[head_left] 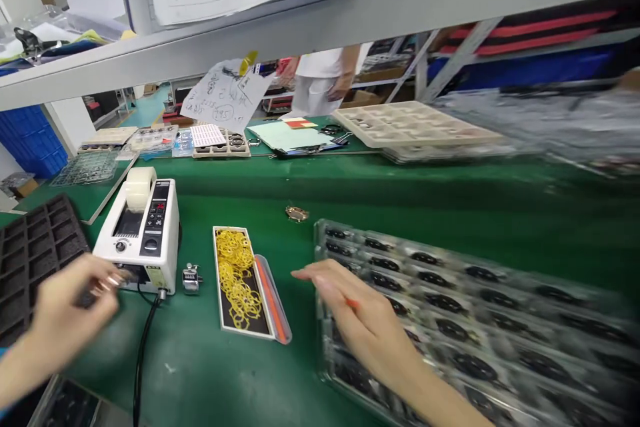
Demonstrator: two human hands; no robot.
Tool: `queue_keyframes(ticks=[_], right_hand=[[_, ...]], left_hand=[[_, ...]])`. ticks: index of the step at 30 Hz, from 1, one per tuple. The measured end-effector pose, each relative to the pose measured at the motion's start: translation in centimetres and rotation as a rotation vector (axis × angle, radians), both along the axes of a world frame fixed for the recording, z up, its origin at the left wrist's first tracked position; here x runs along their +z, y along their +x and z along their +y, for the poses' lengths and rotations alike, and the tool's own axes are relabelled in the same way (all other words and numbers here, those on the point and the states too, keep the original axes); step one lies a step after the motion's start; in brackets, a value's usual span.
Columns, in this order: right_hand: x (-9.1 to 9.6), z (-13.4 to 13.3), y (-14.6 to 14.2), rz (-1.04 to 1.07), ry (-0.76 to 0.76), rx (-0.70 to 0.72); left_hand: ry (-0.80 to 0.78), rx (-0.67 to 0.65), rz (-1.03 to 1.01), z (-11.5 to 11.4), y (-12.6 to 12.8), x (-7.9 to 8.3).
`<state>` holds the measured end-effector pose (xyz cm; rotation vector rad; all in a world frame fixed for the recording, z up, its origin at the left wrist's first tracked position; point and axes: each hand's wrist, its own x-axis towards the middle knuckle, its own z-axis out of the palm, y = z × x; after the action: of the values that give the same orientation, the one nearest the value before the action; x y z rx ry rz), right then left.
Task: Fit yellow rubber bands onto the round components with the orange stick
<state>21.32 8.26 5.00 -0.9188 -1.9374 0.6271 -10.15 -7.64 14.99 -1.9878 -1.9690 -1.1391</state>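
Head view: the left hand (70,310) pinches a small, blurred piece at the tape dispenser's (140,234) front. Right of the dispenser, the right hand (350,310) rests open and flat on the clear parts tray (500,320).

yellow rings in a small tray (245,280), tally counter (191,278), beige tray (410,124)

A table (240,374) carries everything. At its left edge lies a compartment tray (35,247); just right of it stands a tape dispenser (143,230) with a tape roll (139,187) on top. The left hand (70,314) is at the dispenser's front. Right of the dispenser sits a tally counter (191,278), then a narrow box (240,280) with rings in it. Further right lies a blister tray (475,327), with the right hand (360,314) over its left end. Behind, a moulded tray (410,124) lies at the far side beneath a shelf (320,20).
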Motion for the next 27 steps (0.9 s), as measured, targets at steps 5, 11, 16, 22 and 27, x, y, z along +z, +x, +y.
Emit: queue_keyframes(ticks=[5, 11, 16, 22, 27], right_hand=[[0.9, -1.3, 0.0, 0.289, -0.319, 0.089], [0.8, -3.1, -0.7, 0.434, -0.304, 0.177], [-0.5, -4.2, -1.5, 0.365, -0.291, 0.221], [-1.4, -4.1, -1.5, 0.43, -0.396, 0.255], [-0.9, -3.3, -0.7, 0.293, -0.081, 0.392]], left_hand=[[-0.522, -0.316, -0.868, 5.0, 9.9, -5.3], [-0.557, -0.284, -1.418, 10.2, 11.8, -7.4], [-0.455, -0.351, -1.469, 9.3, 12.7, -8.3], [-0.442, -0.43, -1.42, 8.7, 12.6, -8.5], [-0.511, -0.508, -1.422, 8.6, 12.2, -8.1]])
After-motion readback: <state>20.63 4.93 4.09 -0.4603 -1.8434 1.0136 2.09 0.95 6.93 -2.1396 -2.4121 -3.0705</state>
